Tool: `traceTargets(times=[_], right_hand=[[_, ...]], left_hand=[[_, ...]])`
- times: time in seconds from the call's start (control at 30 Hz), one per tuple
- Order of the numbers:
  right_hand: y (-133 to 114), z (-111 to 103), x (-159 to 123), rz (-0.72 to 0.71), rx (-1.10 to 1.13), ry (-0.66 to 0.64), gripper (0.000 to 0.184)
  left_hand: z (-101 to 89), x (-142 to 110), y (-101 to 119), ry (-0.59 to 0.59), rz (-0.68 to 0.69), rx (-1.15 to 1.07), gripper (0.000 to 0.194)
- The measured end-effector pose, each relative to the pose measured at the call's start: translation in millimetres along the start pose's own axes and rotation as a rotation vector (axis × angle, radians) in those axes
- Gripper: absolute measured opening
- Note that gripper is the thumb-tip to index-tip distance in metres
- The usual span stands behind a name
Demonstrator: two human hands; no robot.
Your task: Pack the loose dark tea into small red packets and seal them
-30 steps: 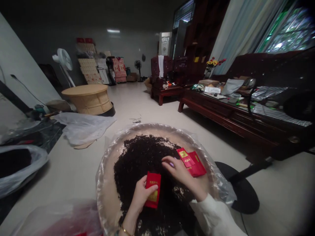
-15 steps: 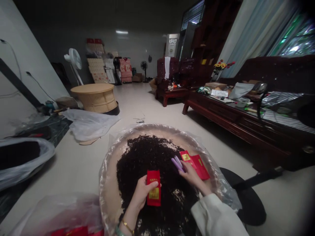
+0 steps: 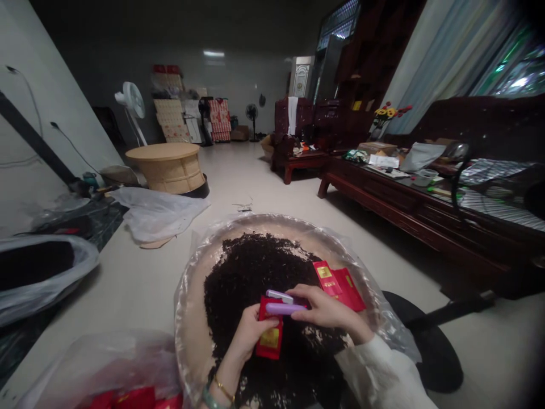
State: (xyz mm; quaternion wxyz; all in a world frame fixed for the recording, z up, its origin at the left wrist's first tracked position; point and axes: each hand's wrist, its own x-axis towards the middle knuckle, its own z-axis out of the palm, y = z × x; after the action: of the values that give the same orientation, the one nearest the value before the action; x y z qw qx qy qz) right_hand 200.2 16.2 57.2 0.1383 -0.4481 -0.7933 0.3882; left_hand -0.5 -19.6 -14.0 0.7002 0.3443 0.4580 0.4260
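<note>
My left hand (image 3: 249, 335) is closed around a small red packet (image 3: 269, 339) with a gold label, held upright over a heap of dark dried tea leaves (image 3: 249, 267). In my right hand (image 3: 326, 308) is a purple handheld bag sealer (image 3: 283, 309) with two long arms. Its arms lie across the top of the packet, one in front and the other a little behind. Whether they are pressed together cannot be made out. Two more red packets (image 3: 349, 288) lie to the right, at the edge of the leaves.
The leaves lie in a wide round tray (image 3: 189, 318) lined with clear plastic. At the lower left, a plastic bag (image 3: 106, 358) holds several red packets. A black stand base (image 3: 434, 352) is right of the tray. A low wooden table (image 3: 395, 199) stands farther right.
My right hand has moved left with the bag sealer, from beside the lying packets to the top of the held packet. My left hand keeps its grip nearly in place.
</note>
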Motion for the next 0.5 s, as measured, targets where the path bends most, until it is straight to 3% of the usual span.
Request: traceTargets(times=[0.5], right_hand=[[-11.5, 16.1, 6.3, -0.002, 0.017, 0.082, 0.027]], left_hand=[[3.8, -4.6, 5.2, -0.011, -0.005, 0.004, 0.046]])
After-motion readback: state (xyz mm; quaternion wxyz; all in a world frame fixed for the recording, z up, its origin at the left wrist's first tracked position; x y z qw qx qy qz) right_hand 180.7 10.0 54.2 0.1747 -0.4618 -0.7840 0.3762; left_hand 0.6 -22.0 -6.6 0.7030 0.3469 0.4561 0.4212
